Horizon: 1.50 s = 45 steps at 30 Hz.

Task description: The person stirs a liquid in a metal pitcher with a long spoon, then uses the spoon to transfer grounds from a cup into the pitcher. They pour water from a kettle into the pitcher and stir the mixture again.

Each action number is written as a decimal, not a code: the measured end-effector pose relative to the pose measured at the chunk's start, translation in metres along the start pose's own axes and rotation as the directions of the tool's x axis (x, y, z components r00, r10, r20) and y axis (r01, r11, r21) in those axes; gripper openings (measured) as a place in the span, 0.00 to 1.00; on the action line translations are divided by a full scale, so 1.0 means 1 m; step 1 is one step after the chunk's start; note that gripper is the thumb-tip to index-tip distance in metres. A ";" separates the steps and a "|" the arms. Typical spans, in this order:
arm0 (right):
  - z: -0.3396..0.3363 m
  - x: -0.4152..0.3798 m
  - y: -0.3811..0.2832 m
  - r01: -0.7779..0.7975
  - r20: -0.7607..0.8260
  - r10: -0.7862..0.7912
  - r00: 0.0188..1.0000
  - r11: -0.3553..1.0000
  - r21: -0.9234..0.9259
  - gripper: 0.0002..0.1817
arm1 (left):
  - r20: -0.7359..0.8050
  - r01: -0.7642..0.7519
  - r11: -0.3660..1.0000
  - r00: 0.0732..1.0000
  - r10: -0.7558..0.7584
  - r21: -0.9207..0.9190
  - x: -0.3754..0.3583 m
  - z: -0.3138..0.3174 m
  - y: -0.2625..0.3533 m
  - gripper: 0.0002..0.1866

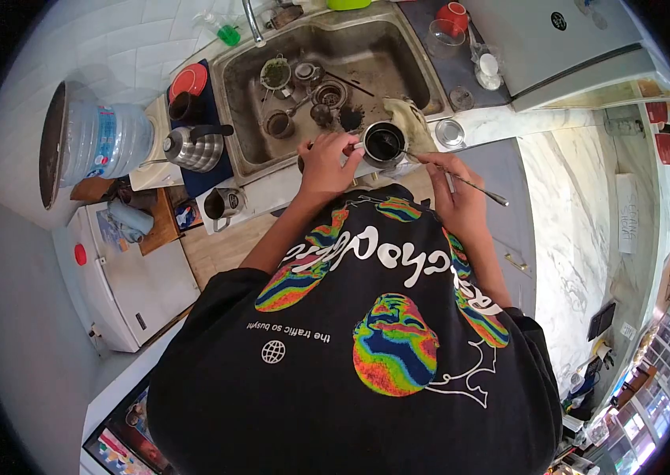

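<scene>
My left hand [327,164] is closed at the side of a metal mug [367,155], its fingers around the handle. The mug stands upright at the sink's front edge with dark contents inside. In my right hand [458,190] is a long-handled metal spoon [484,190], pinched partway along. One end of the spoon reaches into the mug, and the other points out to the right. A pale cloth [408,125] lies over the sink edge just behind the mug.
The sink [224,95] holds a strainer with green matter [275,75], small cups and dark grounds [351,119]. A gooseneck kettle [195,150] and a steel pitcher [222,204] stand left. A round metal lid [450,133] lies right of the mug.
</scene>
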State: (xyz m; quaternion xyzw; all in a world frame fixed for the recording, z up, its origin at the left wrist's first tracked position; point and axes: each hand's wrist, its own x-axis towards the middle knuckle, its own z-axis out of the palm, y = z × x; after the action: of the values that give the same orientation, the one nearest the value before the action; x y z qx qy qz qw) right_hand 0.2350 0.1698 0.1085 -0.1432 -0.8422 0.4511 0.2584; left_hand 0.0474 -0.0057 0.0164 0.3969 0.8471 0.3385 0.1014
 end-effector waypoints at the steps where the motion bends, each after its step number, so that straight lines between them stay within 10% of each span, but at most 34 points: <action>1: 0.001 0.001 0.002 0.005 0.002 -0.005 1.000 1.000 0.010 0.09 | -0.001 0.001 1.000 1.000 -0.001 0.000 0.000 0.000 0.000 0.12; 45: -0.002 0.026 0.009 -0.005 0.133 0.000 0.991 0.999 0.039 0.08 | 0.211 -0.042 0.999 0.976 0.047 -0.024 0.018 -0.011 -0.005 0.13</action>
State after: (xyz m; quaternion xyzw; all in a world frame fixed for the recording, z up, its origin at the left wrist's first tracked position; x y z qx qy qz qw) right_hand 0.2147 0.1883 0.1094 -0.1090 -0.8483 0.4764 0.2040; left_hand 0.0276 0.0000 0.0232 0.4485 0.8192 0.3046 0.1870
